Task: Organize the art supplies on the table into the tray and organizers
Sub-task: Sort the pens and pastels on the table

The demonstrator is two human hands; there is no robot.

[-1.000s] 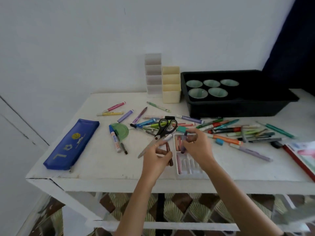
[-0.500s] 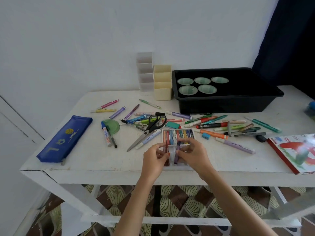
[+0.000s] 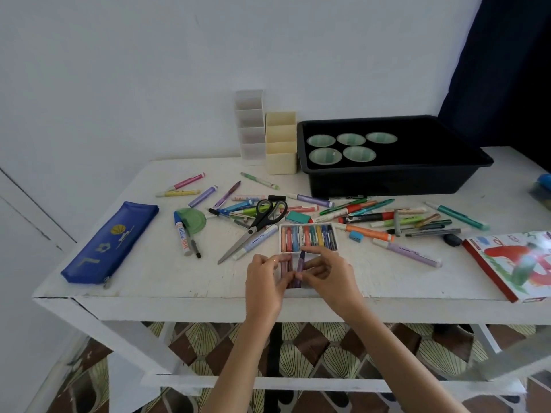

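With my left hand [image 3: 264,277] I am pinching a brownish crayon [image 3: 285,265] and with my right hand [image 3: 331,275] a purple crayon [image 3: 301,260], over the white plastic crayon tray [image 3: 309,237] at lower centre.

White table [image 3: 149,281]: scattered markers [image 3: 407,253], scissors [image 3: 256,226], pencil case [image 3: 110,242], black tray [image 3: 387,177].

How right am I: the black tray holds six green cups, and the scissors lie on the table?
Nearly. The head view shows five green cups in the tray, not six; the scissors do lie on the table.
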